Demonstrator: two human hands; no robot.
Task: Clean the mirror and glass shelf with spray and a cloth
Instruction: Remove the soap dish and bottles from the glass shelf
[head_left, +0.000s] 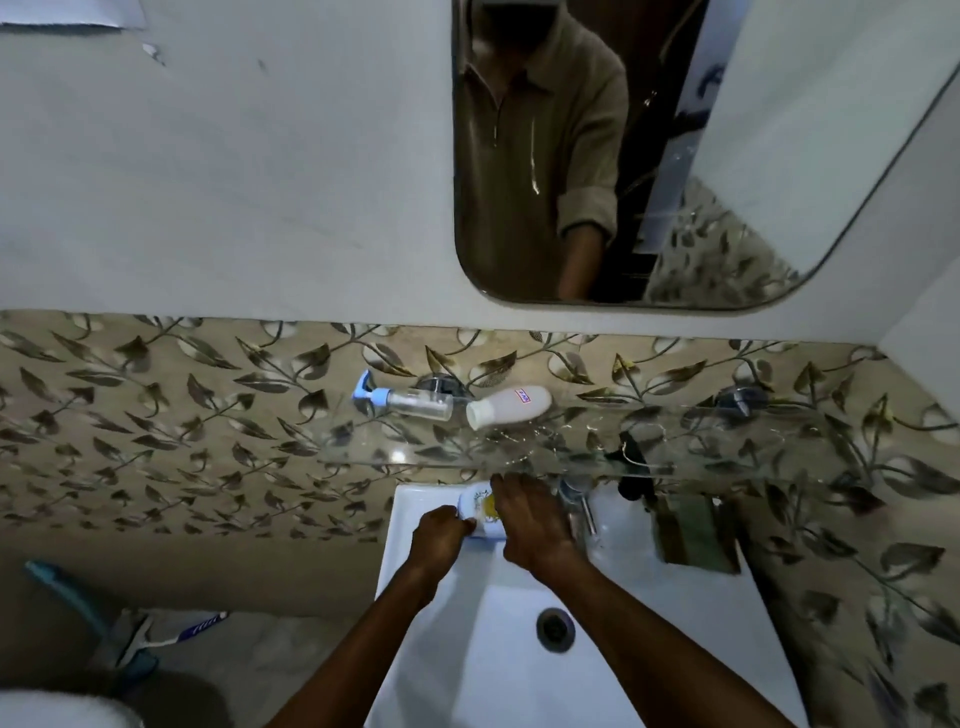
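A rounded mirror (727, 130) hangs on the wall, reflecting a person in a tan shirt. Below it runs a glass shelf (675, 457). On the shelf lie a clear spray bottle with a blue nozzle (410, 404) and a white bottle (511, 406), both on their sides. Over the back rim of the white sink (447, 649), my left hand (440, 535) and my right hand (530, 525) both grip a small white and blue container with a yellow label (480, 506). No cloth is visible.
A chrome tap (579, 501) stands just right of my right hand. A green soap holder (696, 535) sits on the sink's right corner, a dark object (631, 467) above it. A blue brush (67, 592) and a toothbrush (197, 626) lie low left.
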